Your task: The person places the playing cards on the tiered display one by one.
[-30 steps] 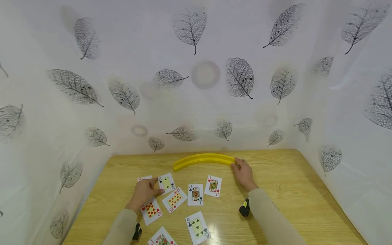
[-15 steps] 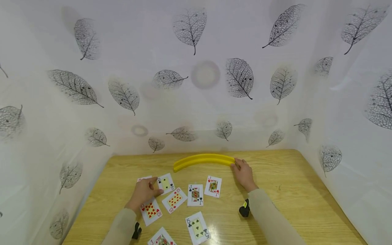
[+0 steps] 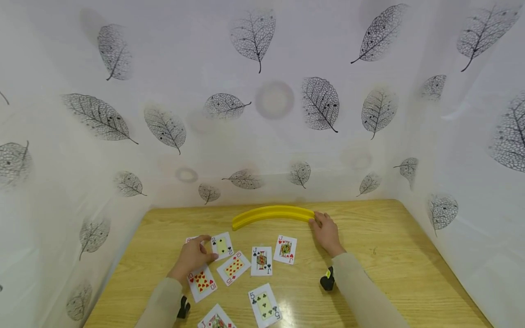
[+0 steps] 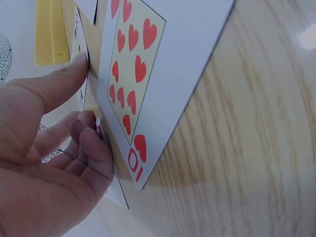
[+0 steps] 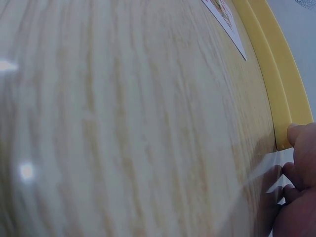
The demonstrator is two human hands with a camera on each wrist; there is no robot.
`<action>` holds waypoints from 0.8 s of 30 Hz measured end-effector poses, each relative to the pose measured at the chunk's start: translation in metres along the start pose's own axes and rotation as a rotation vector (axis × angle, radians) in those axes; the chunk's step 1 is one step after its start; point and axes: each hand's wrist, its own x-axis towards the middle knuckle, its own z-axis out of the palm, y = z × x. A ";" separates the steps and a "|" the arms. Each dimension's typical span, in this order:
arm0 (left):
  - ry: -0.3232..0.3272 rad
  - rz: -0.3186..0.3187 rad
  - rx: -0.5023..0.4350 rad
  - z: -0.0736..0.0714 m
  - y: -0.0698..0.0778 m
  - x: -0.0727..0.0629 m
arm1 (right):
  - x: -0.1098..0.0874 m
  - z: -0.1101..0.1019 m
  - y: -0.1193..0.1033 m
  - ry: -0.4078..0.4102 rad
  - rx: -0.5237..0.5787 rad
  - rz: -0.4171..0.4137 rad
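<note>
With thumb and forefinger at its left corners, my left hand (image 3: 193,257) pinches a two of spades (image 3: 222,246) in the head view. The other fingers curl over a red eight card (image 3: 190,239), mostly hidden under the hand. A ten of hearts (image 4: 129,79) lies close beside that hand in the left wrist view. Across the table, my right hand (image 3: 327,233) grips the right end of a yellow curved card holder (image 3: 272,212), its thumb on the near side. The holder's slot bears no cards.
Face up on the wooden table (image 3: 369,273) lie a ten of diamonds (image 3: 234,268), a jack of spades (image 3: 261,261), a jack of hearts (image 3: 285,249), a five of clubs (image 3: 265,305) and a jack of diamonds (image 3: 216,319). A leaf-print curtain (image 3: 270,150) surrounds the table.
My left hand and the two of spades have shifted very slightly to the left. The right hand and the card holder have stayed in place.
</note>
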 end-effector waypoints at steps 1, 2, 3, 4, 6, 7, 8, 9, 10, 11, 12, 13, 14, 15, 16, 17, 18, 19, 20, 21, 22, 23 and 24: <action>-0.001 -0.001 0.000 0.000 0.000 0.000 | 0.000 0.000 0.000 -0.002 0.001 0.001; -0.002 -0.002 0.000 0.000 0.000 0.000 | 0.000 0.000 0.000 -0.005 0.003 0.003; -0.004 -0.003 0.001 0.000 -0.001 0.000 | 0.000 0.000 0.000 -0.008 0.005 0.006; -0.005 -0.004 0.001 0.000 -0.001 0.000 | 0.000 0.000 0.000 -0.009 0.003 0.004; -0.008 -0.005 -0.001 0.000 0.000 -0.001 | 0.000 0.000 0.000 -0.009 -0.001 -0.003; -0.010 -0.005 -0.003 -0.001 0.000 -0.001 | 0.000 0.000 0.000 -0.010 0.005 -0.001; -0.012 -0.007 -0.006 -0.001 0.000 -0.001 | 0.000 0.000 0.000 -0.011 0.005 -0.002; -0.013 -0.007 -0.008 -0.001 0.001 -0.001 | 0.000 0.001 0.001 -0.011 0.005 -0.004; -0.015 -0.007 -0.009 -0.001 0.002 -0.002 | 0.000 0.001 0.001 -0.012 0.005 -0.006; -0.016 -0.008 -0.009 -0.001 0.002 -0.002 | 0.000 0.001 0.002 -0.014 0.008 -0.003; -0.016 -0.006 -0.007 -0.001 0.002 -0.002 | -0.001 0.001 0.002 -0.014 0.007 -0.004; -0.018 -0.005 -0.006 -0.001 0.002 -0.002 | -0.001 0.001 0.003 -0.015 0.010 -0.001; -0.019 -0.003 -0.004 -0.001 0.003 -0.002 | -0.001 0.001 0.004 -0.015 0.007 -0.001; -0.021 0.000 -0.001 -0.002 0.003 -0.002 | -0.001 0.001 0.004 -0.015 0.007 -0.002; -0.023 0.002 -0.001 -0.001 0.003 -0.002 | -0.001 0.001 0.004 -0.015 0.006 -0.002; -0.025 0.004 0.000 -0.001 0.002 -0.002 | -0.001 0.001 0.005 -0.015 0.004 -0.002; -0.028 0.006 -0.001 -0.001 0.002 -0.002 | 0.000 0.001 0.005 -0.015 0.002 -0.002; -0.031 0.009 -0.003 -0.001 0.001 -0.002 | 0.000 0.001 0.005 -0.015 0.001 -0.002; -0.034 0.012 -0.006 -0.002 0.001 -0.002 | 0.000 0.001 0.005 -0.015 0.000 -0.004; -0.035 0.013 -0.007 -0.002 0.001 -0.001 | 0.000 0.001 0.005 -0.014 -0.001 -0.005; -0.036 0.013 -0.009 -0.001 0.000 0.000 | 0.000 0.001 0.004 -0.014 -0.002 -0.005; -0.036 0.020 -0.005 -0.001 0.000 0.000 | 0.000 0.001 0.004 -0.013 -0.003 -0.007; -0.037 0.020 -0.007 -0.001 -0.001 0.001 | 0.000 0.001 0.004 -0.013 -0.003 -0.008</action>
